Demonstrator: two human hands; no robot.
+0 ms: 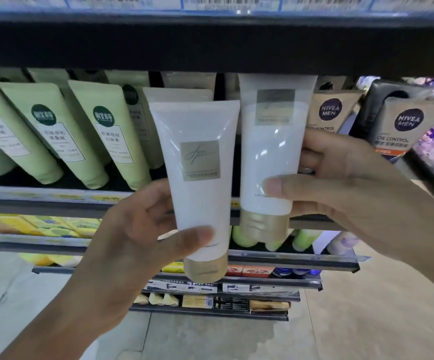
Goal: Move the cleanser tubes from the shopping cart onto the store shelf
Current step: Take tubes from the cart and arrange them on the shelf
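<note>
Two white cleanser tubes with gold caps stand cap-down, side by side: left tube point(197, 183) before the shelf point(55, 201) edge, right tube point(270, 157) higher

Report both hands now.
Left hand: holding the nearer white tube.
Right hand: holding the farther white tube at the shelf.

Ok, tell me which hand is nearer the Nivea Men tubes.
Right. The right hand grips a white tube just beside the Nivea Men tubes; the left hand is farther left, holding another.

two white tubes point(197, 178), two hands point(132, 245)
</note>
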